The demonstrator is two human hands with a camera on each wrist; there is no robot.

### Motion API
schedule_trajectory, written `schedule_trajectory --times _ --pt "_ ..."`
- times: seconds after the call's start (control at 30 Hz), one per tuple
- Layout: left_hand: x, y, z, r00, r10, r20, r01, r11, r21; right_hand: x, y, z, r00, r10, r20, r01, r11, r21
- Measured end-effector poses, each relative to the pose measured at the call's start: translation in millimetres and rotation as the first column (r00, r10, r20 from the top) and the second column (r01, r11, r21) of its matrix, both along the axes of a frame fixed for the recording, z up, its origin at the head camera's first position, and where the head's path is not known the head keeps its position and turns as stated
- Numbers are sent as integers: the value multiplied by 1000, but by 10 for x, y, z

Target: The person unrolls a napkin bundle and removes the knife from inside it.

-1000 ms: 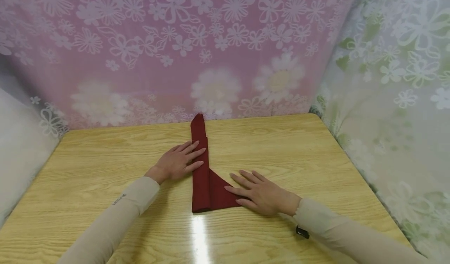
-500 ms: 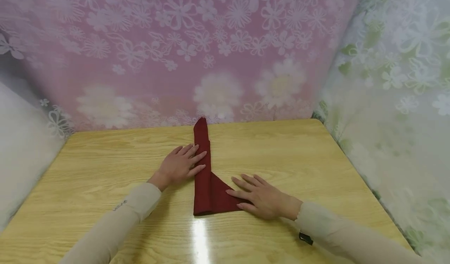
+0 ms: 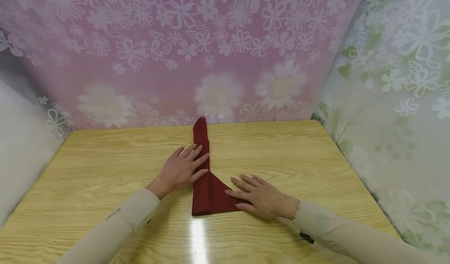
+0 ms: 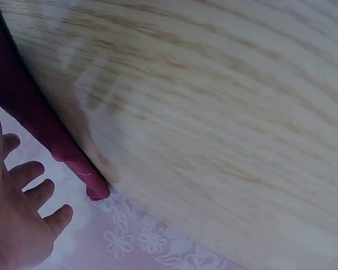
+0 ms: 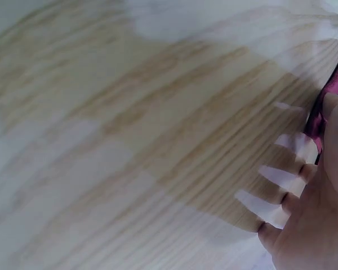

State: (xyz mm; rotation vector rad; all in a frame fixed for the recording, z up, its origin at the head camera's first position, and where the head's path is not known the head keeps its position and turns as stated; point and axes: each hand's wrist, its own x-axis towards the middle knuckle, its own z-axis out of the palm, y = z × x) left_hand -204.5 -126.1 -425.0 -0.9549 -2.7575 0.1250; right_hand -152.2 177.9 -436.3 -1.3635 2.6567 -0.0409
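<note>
Evidently, in the head view, a dark red cloth (image 3: 201,197) lies on the wood-grain table (image 3: 105,158), folded into a long narrow strip with a triangular flap out to the right at the near end; its far tip reaches the table's back edge, against the pink flowered backdrop (image 3: 158,80). The left hand (image 3: 181,171) rests across the strip with fingers spread, gripping nothing; it probably sits there to steady the folded layers, where they might otherwise spring up. The right hand (image 3: 263,198) lies with fingers splayed over the flap's outer corner, likewise without a grip; that placing would seem to suit holding the corner flat, the two hands apart so that each minds its own part.

In the left wrist view, the strip runs along the frame's left side towards the backdrop; the left hand's fingers show beside it, extended and not wrapped round it, though the contact itself is hard to make out.

In the right wrist view, only a bit of cloth shows at the right edge, next to the right hand; the fingertips meet the glossy tabletop, perhaps bracing the hand, and pinch nothing visible.
</note>
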Motion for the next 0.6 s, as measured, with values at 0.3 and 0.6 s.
schedule_trajectory --times 0.3,0.6 --pt "64 189 73 998 2 -67 1 999 48 3 2 -10 1000 -1 -2 1 1000 19" --pt "73 373 37 997 69 -24 -69 998 -2 9 -8 22 1000 0 18 0 1000 -7"
